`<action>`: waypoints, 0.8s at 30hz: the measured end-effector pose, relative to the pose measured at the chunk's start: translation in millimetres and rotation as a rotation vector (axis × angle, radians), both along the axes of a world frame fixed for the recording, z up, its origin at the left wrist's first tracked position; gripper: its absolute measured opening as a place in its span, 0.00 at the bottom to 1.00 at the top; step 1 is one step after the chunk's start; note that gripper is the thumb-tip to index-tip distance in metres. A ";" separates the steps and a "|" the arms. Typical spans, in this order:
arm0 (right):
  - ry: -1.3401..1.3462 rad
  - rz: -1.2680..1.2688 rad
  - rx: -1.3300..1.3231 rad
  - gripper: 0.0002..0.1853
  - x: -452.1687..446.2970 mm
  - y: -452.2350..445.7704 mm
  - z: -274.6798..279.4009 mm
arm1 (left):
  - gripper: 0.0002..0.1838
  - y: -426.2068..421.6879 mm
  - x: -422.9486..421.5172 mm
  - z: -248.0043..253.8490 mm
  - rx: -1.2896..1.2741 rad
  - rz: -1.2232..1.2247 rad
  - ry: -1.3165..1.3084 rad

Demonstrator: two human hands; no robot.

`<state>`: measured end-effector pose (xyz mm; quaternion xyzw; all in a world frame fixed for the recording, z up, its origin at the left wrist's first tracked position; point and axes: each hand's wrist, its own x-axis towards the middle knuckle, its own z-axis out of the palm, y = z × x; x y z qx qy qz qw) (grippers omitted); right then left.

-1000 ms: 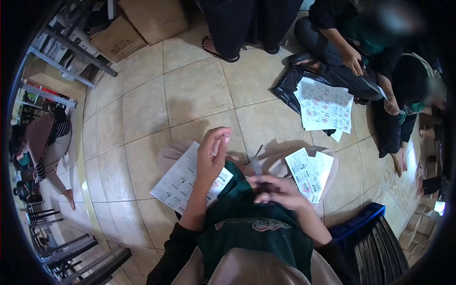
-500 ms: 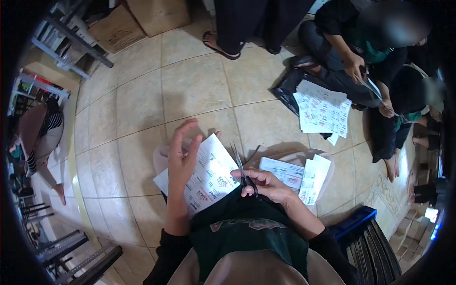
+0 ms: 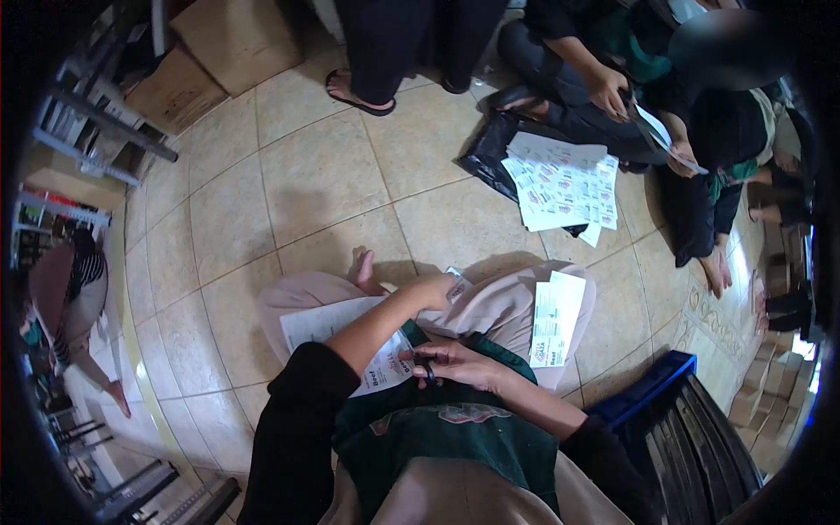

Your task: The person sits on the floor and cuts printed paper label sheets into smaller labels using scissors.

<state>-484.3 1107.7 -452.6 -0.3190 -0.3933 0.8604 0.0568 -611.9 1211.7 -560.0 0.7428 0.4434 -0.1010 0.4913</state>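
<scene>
Left hand point(image 3: 429, 295) has crossed to the frame's centre, pinching a small paper piece point(image 3: 456, 285); right hand point(image 3: 468, 366), just below, grips scissors point(image 3: 429, 374); slips point(image 3: 548, 322) right of centre look already cut; the larger sheet point(image 3: 308, 326), left of centre, seems only partly cut.

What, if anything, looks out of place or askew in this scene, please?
Mainly the pile of printed sheets on the black plastic looks untidy: its edges are fanned unevenly, and a corner juts out at the bottom. Nothing looks clearly spilled or damaged.
</scene>
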 end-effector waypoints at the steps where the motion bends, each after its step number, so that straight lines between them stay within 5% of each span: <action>1: 0.007 -0.004 -0.021 0.29 1.4 -2.1 -2.1 | 0.23 -3.9 0.2 3.3 -0.007 -0.021 0.002; 7: 0.052 0.033 -0.043 0.28 2.4 0.0 -10.8 | 0.23 -30.5 -5.6 -2.3 0.484 0.232 -0.071; 13: 0.106 -0.030 -0.001 0.27 5.4 -1.8 -11.9 | 0.24 -7.6 -18.7 18.8 0.064 -0.020 -0.038; 17: 0.127 -0.039 0.057 0.26 6.3 -1.9 -15.6 | 0.19 6.1 -23.5 66.5 -0.090 0.141 -0.044; 19: 0.133 -0.014 0.059 0.25 5.6 -3.4 -17.7 | 0.17 1.3 -29.7 46.1 -0.066 0.049 -0.051; 21: 0.142 -0.017 0.058 0.25 6.8 -4.4 -15.7 | 0.21 -1.5 -28.5 29.9 0.099 -0.389 0.277; 23: 0.158 -0.024 0.050 0.25 6.9 -4.2 -16.2 | 0.17 -8.1 -32.2 15.5 0.060 -0.236 0.258; 24: 0.156 -0.034 0.058 0.25 7.6 -5.0 -17.1 | 0.14 -10.7 -32.6 8.4 0.254 0.000 0.181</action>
